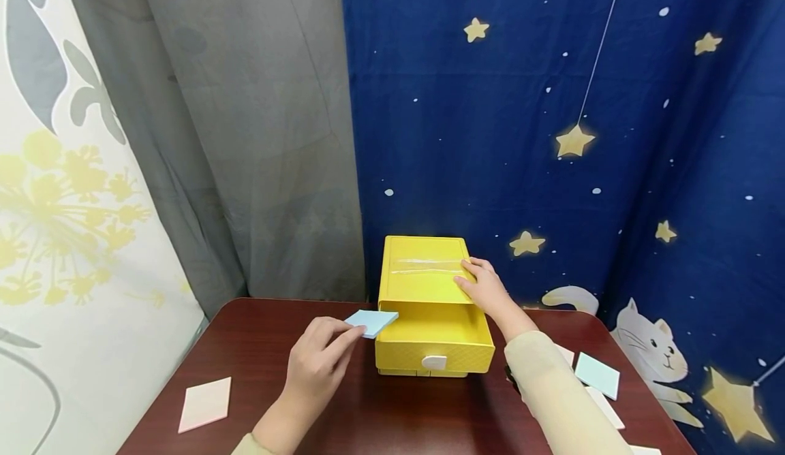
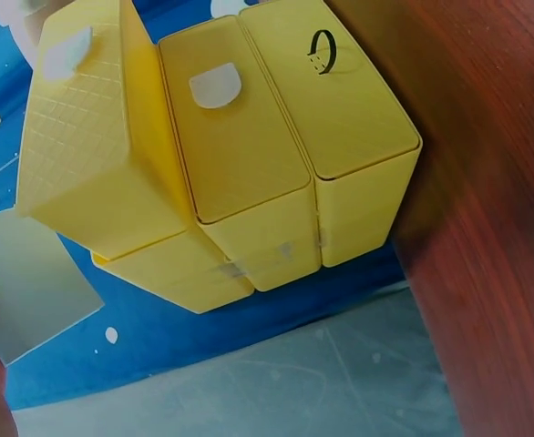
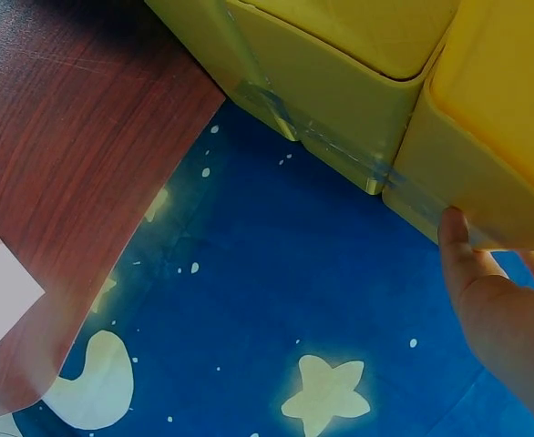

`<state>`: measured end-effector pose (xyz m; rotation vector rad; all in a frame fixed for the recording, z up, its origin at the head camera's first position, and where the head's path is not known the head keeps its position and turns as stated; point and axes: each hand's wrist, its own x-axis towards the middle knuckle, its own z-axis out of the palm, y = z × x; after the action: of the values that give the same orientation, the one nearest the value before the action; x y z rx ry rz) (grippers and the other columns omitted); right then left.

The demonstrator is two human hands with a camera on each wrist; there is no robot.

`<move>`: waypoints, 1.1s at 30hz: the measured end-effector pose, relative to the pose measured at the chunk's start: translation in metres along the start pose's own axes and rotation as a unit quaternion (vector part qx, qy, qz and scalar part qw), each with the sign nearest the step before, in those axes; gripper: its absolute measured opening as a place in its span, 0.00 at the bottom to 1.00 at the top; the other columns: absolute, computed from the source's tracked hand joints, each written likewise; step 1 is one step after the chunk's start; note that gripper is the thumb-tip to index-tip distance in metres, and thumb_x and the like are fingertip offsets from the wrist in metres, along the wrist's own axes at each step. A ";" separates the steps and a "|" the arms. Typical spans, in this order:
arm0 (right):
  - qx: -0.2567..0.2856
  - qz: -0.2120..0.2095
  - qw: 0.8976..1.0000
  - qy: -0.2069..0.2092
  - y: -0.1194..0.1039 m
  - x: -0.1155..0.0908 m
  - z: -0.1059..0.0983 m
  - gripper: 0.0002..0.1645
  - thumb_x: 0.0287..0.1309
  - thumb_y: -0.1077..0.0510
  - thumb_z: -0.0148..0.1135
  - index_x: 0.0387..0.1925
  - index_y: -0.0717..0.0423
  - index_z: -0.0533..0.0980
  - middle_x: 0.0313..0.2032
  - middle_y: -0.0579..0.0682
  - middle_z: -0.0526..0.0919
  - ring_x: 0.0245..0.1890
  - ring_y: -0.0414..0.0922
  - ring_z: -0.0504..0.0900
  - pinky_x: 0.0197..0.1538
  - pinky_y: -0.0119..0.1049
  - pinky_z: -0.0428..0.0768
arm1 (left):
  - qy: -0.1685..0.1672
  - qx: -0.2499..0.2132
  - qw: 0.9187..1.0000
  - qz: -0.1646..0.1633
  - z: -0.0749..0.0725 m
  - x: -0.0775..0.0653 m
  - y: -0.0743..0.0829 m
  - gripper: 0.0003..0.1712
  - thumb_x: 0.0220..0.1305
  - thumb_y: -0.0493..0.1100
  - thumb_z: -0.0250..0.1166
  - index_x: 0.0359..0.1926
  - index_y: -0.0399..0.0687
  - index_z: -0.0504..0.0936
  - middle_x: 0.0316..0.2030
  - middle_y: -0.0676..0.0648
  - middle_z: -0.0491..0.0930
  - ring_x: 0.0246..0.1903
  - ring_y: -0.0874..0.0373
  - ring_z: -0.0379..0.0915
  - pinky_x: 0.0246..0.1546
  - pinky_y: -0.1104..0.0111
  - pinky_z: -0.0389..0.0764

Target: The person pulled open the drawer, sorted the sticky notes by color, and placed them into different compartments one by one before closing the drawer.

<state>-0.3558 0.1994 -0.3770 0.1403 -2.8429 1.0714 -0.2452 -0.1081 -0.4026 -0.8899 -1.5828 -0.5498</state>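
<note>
In the head view my left hand (image 1: 315, 359) pinches a light blue sticky note pad (image 1: 371, 321) by its near edge, thumb below it. The pad is held level, just left of the pulled-out top drawer (image 1: 401, 357) of a yellow drawer cabinet (image 1: 423, 285). A white half-round handle (image 1: 434, 362) sits on that drawer's front, and the part of its inside that shows is bare. My right hand (image 1: 489, 291) rests over the cabinet's top right edge. The right wrist view shows one fingertip (image 3: 454, 218) touching the cabinet's side near clear tape.
A pale pink pad (image 1: 205, 404) lies at the table's left. Several pads, one of them mint green (image 1: 597, 374), lie at the right beside the right sleeve (image 1: 552, 387). Two lower drawers are pushed in, one with a black loop handle (image 2: 323, 52). Curtains hang behind the table (image 1: 270, 325).
</note>
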 end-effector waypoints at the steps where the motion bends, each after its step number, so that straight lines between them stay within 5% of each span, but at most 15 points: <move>1: 0.000 0.000 1.000 0.000 0.000 0.000 0.000 0.35 0.66 0.50 0.54 0.70 0.59 0.59 0.70 0.59 0.54 0.69 0.60 0.55 0.68 0.57 0.59 | -0.002 -0.001 1.000 0.000 0.001 0.000 0.000 0.14 0.69 0.38 0.54 0.36 0.44 0.87 0.30 0.48 0.79 0.30 0.54 0.73 0.32 0.68 0.76; 33: 0.009 0.002 1.000 0.005 -0.005 -0.003 0.000 0.35 0.66 0.51 0.54 0.69 0.60 0.59 0.70 0.59 0.54 0.69 0.60 0.55 0.69 0.56 0.58 | -0.065 -0.021 0.998 0.006 0.033 0.010 0.019 0.12 0.69 0.40 0.56 0.38 0.49 0.87 0.35 0.49 0.80 0.35 0.56 0.73 0.34 0.72 0.79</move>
<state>-0.3519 0.1964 -0.3741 0.1301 -2.8267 1.0958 -0.2509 -0.0695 -0.4026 -0.9829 -1.6874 -0.5282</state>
